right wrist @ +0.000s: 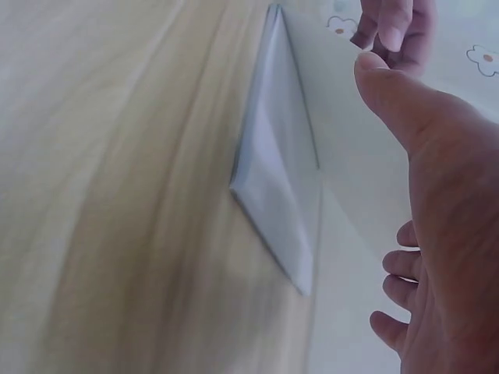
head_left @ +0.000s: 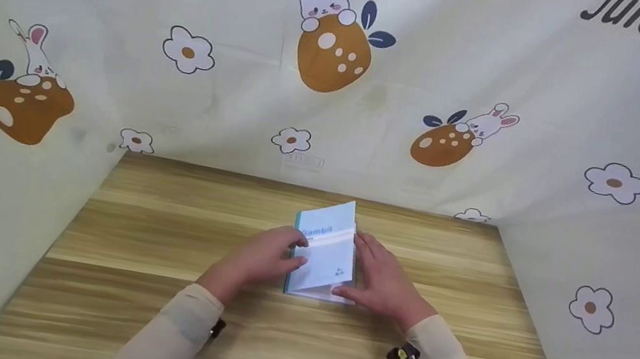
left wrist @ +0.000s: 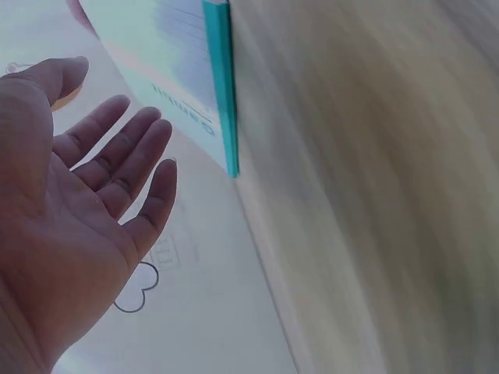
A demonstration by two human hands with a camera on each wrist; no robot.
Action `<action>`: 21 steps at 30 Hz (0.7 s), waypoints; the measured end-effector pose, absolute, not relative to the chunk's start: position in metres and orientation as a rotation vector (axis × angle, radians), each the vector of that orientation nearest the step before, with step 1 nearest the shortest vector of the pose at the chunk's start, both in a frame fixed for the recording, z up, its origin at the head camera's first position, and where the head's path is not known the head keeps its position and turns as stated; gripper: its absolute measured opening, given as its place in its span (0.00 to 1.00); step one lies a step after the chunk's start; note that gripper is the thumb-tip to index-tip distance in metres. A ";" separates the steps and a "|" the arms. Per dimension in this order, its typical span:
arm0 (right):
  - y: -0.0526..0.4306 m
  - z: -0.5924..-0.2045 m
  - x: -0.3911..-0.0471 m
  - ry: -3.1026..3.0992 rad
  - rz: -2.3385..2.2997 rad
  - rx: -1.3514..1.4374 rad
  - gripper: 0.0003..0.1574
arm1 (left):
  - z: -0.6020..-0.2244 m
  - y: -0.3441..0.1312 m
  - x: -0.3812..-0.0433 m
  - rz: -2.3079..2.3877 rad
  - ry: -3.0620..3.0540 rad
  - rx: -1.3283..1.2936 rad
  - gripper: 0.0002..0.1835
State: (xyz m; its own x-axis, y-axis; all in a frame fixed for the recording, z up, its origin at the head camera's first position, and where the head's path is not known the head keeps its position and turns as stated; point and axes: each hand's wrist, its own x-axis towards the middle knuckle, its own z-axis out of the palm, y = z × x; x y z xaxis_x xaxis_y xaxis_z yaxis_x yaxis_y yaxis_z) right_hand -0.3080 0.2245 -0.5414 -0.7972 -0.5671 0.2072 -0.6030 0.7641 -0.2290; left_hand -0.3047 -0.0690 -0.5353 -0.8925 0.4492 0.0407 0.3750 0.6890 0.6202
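Note:
A thin notebook (head_left: 325, 256) with a pale blue cover and dark lettering lies on the table, its cover partly raised on the right side. Its teal spine (left wrist: 222, 86) faces left. My left hand (head_left: 260, 254) hovers at the spine side, fingers loosely extended; the left wrist view shows the palm holding nothing. Along the opposite edge is my right hand (head_left: 388, 280), fingers extended and thumb near the cover's lower corner. In the right wrist view, the white inside (right wrist: 273, 148) of the notebook shows beneath the lifted cover; whether the thumb touches the cover is unclear.
The wood-grain table (head_left: 174, 220) is bounded at the back and both sides by a pale cloth (head_left: 228, 104) printed with rabbits, fruit and flowers. A small black wrist device (head_left: 402, 356) sits by the right sleeve.

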 end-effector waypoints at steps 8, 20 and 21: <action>0.218 -0.529 -0.308 -2.870 0.417 0.923 0.70 | -0.519 -0.046 -0.309 1.084 2.857 0.520 0.22; 0.209 -0.525 -0.307 -2.827 0.432 0.976 0.68 | -0.495 -0.003 -0.312 1.162 2.972 0.308 0.32; 0.208 -0.525 -0.307 -2.830 0.426 0.975 0.69 | -0.494 -0.001 -0.313 1.157 2.973 0.285 0.33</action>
